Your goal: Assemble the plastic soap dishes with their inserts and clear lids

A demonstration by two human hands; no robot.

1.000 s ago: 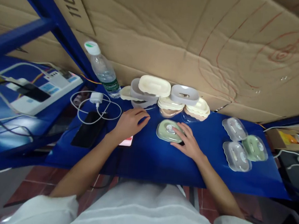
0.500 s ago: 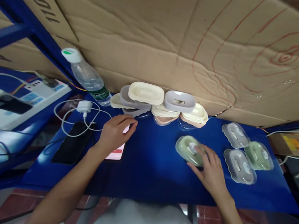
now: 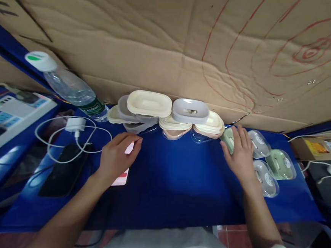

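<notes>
A green soap dish [image 3: 228, 138], packed under clear plastic, is by the back right of the blue table. My right hand [image 3: 241, 153] is on it, thumb at its left side and fingers over its top, hiding much of it. Just right of that hand lie two grey soap dishes [image 3: 259, 144] and another green one [image 3: 281, 165], also in clear covers. My left hand [image 3: 119, 153] is above a phone with a lit pink screen [image 3: 120, 178]. Its fingers are curled with the thumb close to them, and the screen shows through the gap, with nothing held there.
Cream and grey soap dish parts [image 3: 149, 103] are stacked along the cardboard wall [image 3: 149, 42]. A water bottle [image 3: 71, 88] leans at the left. A charger with white cable [image 3: 75, 124], a dark phone [image 3: 61, 173] and a power strip [image 3: 11, 115] lie there too. An open carton [image 3: 309, 148] is at the far right.
My right hand has moved the green soap dish away from me and to the right, from the open table to beside the grey ones. My left hand stays over the phone. The view has shifted slightly.
</notes>
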